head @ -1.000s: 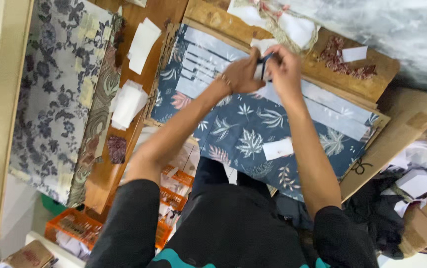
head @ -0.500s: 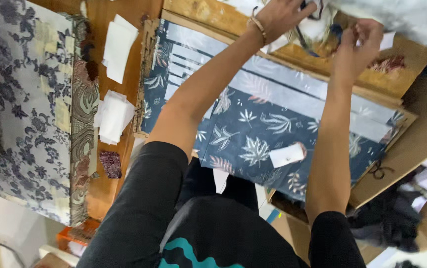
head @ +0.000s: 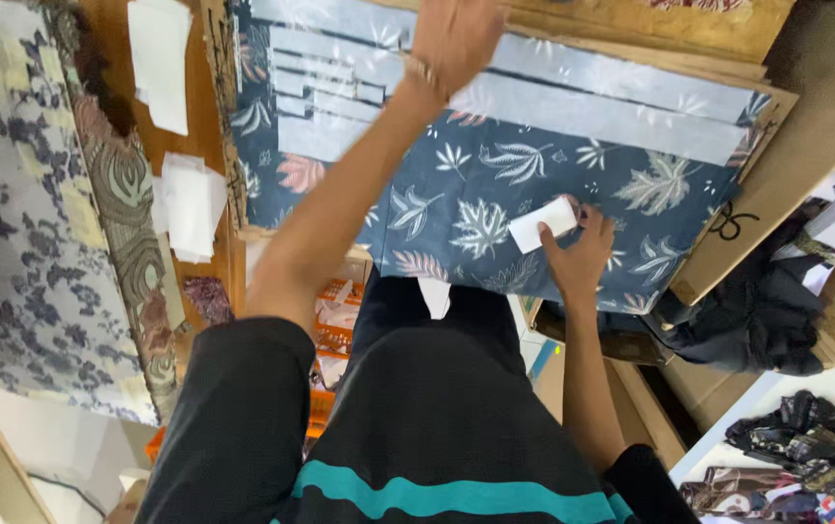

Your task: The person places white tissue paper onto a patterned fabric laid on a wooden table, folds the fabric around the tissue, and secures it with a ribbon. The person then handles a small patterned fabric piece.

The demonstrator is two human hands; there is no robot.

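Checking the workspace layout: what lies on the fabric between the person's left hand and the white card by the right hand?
In the head view, only leaf-printed blue fabric and its pale grey strips lie between left hand and white card; right hand touches the card.

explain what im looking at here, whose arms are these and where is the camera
The camera sits on a person's head and looks down, so you see their own dark striped shirt and both bare arms reaching forward. There is no machine, only two hands. The left hand is stretched far out over a dark blue leaf-print fabric that lies on a wooden board; pale grey strips lie across the far part of the cloth. The right hand is nearer the body, its fingers pinching a small white tag that lies on the fabric. To the left lies a grey floral fabric and some white paper pieces.
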